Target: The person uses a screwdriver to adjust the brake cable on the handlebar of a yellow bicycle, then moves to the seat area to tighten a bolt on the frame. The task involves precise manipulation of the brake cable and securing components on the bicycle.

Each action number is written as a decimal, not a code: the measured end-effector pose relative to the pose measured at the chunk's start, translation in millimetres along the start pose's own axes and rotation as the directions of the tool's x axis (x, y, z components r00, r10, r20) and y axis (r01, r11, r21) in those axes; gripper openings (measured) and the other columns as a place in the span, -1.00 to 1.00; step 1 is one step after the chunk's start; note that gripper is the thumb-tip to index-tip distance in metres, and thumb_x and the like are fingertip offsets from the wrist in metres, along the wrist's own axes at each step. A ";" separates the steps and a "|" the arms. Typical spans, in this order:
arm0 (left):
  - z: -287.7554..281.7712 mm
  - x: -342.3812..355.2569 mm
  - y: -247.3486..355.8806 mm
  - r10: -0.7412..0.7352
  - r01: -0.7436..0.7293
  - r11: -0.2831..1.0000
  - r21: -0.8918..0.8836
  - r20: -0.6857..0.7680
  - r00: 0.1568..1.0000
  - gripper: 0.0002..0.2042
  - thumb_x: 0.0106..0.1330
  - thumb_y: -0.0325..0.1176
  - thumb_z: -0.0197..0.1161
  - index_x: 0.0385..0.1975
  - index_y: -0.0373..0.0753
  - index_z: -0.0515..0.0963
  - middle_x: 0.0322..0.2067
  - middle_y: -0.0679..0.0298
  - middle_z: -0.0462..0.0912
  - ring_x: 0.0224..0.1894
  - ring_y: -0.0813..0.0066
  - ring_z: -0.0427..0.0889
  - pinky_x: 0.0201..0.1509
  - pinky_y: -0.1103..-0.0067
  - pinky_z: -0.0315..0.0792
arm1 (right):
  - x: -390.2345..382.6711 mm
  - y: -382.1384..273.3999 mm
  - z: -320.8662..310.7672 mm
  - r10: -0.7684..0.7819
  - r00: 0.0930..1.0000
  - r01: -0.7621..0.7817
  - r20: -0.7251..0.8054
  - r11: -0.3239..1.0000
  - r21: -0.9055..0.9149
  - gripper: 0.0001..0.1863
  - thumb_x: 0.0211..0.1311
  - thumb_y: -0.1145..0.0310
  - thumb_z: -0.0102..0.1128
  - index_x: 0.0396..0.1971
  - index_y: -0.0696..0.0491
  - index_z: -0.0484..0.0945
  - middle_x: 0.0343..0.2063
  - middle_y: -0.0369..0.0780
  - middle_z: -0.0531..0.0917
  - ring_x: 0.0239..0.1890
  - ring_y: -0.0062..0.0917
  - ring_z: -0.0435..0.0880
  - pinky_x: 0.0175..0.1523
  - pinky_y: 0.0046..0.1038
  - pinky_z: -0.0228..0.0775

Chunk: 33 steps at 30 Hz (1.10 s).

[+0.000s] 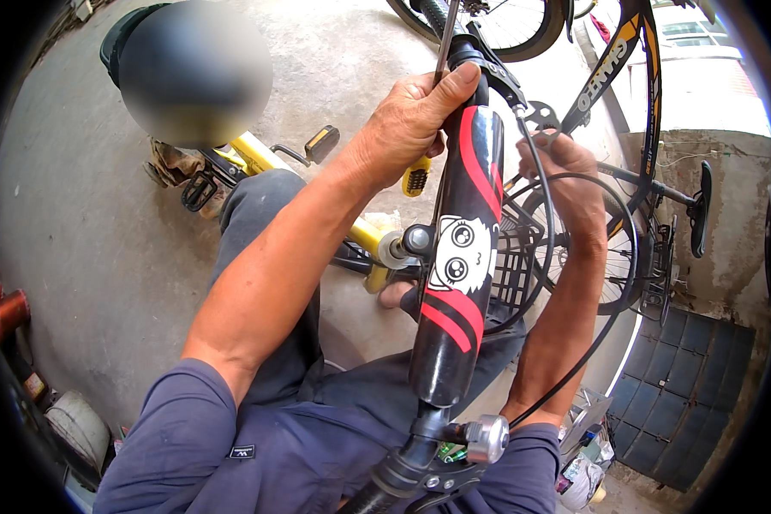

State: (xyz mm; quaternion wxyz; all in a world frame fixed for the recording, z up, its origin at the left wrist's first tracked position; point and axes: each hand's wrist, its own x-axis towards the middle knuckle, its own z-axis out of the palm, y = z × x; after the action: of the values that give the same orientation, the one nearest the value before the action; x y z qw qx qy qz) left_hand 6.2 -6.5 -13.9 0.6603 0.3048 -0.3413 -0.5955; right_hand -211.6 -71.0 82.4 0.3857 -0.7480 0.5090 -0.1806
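A handlebar with a glossy black pad (441, 377), red stripes and a white cartoon cat face, stands lengthwise before me. My left hand (415, 120) is closed around a screwdriver (415, 177) beside the bar's far end, its thumb against the bar. The tool's yellow and black handle shows below the fist, and its thin shaft points away from me. Right of the bar, my right hand (565, 163) has its fingers curled together by the brake cable (537, 154); what they grip is unclear. A far brake lever (501, 77) lies between both hands. The near end carries a silver bell (488, 439).
The yellow bicycle frame (364, 233) and its pedal (321, 143) extend left. A black basket (514, 257) sits below the bar. Another black bicycle (604, 73) stands at right, near a dark metal gate (685, 385). Looping cables cross my right forearm.
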 end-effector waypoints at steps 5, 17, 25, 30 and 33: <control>1.6 -1.7 1.0 -0.013 0.013 1.000 0.007 -0.025 1.000 -0.36 0.35 0.36 0.20 -0.22 -0.25 0.64 -0.46 0.36 0.66 -0.44 0.70 0.65 -0.31 0.72 0.56 | 7.9 7.4 9.1 0.042 0.999 -0.042 0.027 0.999 -0.020 -0.79 0.33 0.33 0.35 -0.18 0.15 0.75 -0.44 -0.31 0.73 -0.37 -0.68 0.63 -0.22 -0.60 0.43; 1.1 -0.1 -2.6 0.000 0.000 0.998 -0.058 0.003 1.000 -0.33 0.34 0.37 0.20 -0.20 -0.29 0.63 -0.42 0.31 0.68 -0.39 0.66 0.67 -0.24 0.68 0.60 | 9.9 11.4 25.7 -0.007 0.997 -0.010 0.071 0.973 0.232 -0.71 0.31 0.28 0.43 -0.13 0.19 0.76 -0.33 -0.23 0.78 -0.29 -0.61 0.73 -0.11 -0.56 0.54; 1.5 0.7 -2.6 0.023 -0.024 0.999 -0.048 -0.006 1.000 -0.33 0.36 0.36 0.19 -0.19 -0.31 0.62 -0.40 0.23 0.71 -0.40 0.59 0.71 -0.23 0.65 0.64 | 14.7 8.4 38.1 -0.061 0.987 0.020 0.147 0.963 0.268 -0.65 0.36 0.15 0.40 -0.12 0.16 0.69 -0.38 -0.26 0.77 -0.29 -0.61 0.73 -0.08 -0.52 0.52; 0.9 1.7 -1.7 0.019 -0.019 0.999 -0.033 -0.002 1.000 -0.36 0.36 0.33 0.22 -0.20 -0.29 0.63 -0.43 0.28 0.69 -0.41 0.61 0.69 -0.25 0.67 0.63 | 10.8 1.9 29.3 -0.015 0.996 0.002 0.082 0.987 0.161 -0.66 0.37 0.20 0.37 -0.11 0.18 0.69 -0.40 -0.24 0.75 -0.31 -0.60 0.71 -0.12 -0.53 0.52; 0.3 1.7 -1.2 0.007 -0.007 1.000 -0.019 -0.003 1.000 -0.36 0.35 0.34 0.22 -0.21 -0.28 0.64 -0.44 0.31 0.68 -0.42 0.64 0.68 -0.28 0.68 0.61 | 9.2 0.5 28.7 -0.034 0.999 0.030 0.012 0.974 0.224 -0.68 0.35 0.24 0.36 -0.12 0.20 0.69 -0.44 -0.24 0.73 -0.38 -0.61 0.68 -0.21 -0.56 0.51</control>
State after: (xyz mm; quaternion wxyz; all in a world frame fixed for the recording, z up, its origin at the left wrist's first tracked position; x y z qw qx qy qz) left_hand 5.3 -8.3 -14.5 0.6657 0.2981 -0.3359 -0.5959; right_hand -189.1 -68.1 62.6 0.4685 -0.7093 0.4702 -0.2371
